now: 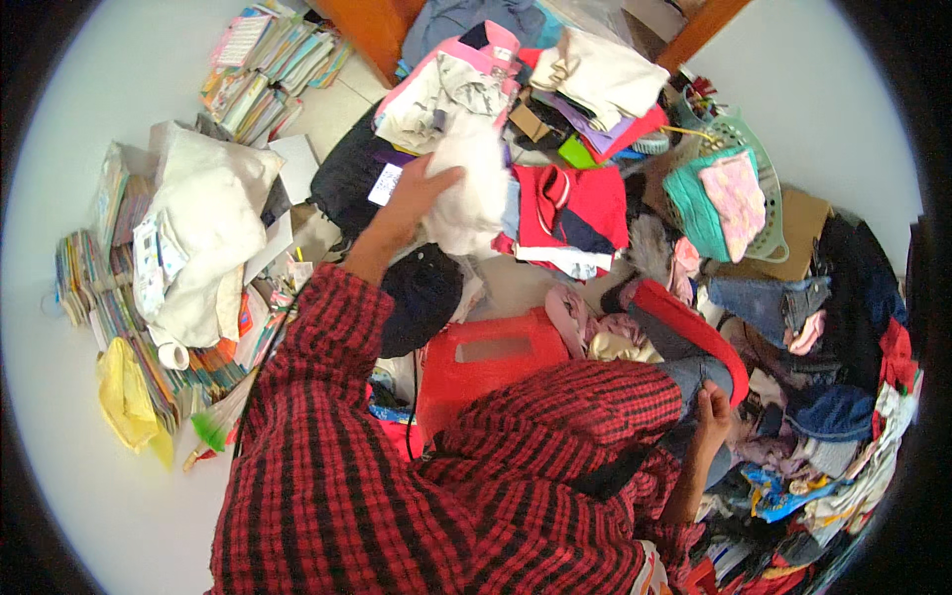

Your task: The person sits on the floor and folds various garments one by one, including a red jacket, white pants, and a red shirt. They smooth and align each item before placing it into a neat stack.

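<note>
My left hand grips a fluffy white cloth item, its thumb lying over the near side and its other fingers hidden. Under and beyond that piece are a white and pink printed garment and a black bag or garment with a white printed label. To its right lies a folded red and navy garment. My right hand rests by my bent knee, fingertips together at a small dark strip against grey fabric; whether it pinches that strip is unclear.
A red plastic item sits before me. Stacked books line the left wall, with a white cloth bag on them. A pale green basket holds folded knits. Jeans and heaped clothes crowd the right.
</note>
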Tool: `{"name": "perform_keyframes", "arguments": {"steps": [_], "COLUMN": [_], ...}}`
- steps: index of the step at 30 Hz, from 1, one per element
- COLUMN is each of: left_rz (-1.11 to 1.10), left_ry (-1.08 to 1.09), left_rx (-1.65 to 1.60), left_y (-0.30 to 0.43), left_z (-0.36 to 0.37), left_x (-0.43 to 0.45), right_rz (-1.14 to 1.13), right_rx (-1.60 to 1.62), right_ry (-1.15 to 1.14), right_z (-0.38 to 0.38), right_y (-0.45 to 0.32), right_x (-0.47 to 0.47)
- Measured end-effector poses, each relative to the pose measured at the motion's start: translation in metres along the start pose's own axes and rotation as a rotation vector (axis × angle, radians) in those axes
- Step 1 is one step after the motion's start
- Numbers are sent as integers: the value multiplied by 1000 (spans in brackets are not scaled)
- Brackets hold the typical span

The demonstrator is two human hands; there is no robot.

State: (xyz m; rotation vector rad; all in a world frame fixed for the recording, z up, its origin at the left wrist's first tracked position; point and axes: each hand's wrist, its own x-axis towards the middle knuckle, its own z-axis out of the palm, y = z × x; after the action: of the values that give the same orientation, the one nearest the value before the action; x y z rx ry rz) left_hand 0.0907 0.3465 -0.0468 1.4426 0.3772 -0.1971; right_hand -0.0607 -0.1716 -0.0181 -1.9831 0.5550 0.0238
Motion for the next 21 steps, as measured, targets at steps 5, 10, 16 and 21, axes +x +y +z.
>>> {"name": "perform_keyframes", "arguments": {"steps": [5, 10, 16, 21], "left_rz": [117, 18, 51, 257], "left_ry": [-89, -153, -124, -18], "left_rx": [-70, -362, -618, -522], "left_y": [-45, -75, -54, -24], "left_z": [60, 146, 181, 130], "left_x": [18, 15, 10, 4], "right_rz": [-29, -10, -38, -152], "right_rx": [-31, -117, -177, -109], "right_ry": [35, 42, 54, 59], "right_z": [5, 3, 5, 2], "right_y": [-1, -2, -5, 13], "right_x": [1, 4, 6, 10]}}
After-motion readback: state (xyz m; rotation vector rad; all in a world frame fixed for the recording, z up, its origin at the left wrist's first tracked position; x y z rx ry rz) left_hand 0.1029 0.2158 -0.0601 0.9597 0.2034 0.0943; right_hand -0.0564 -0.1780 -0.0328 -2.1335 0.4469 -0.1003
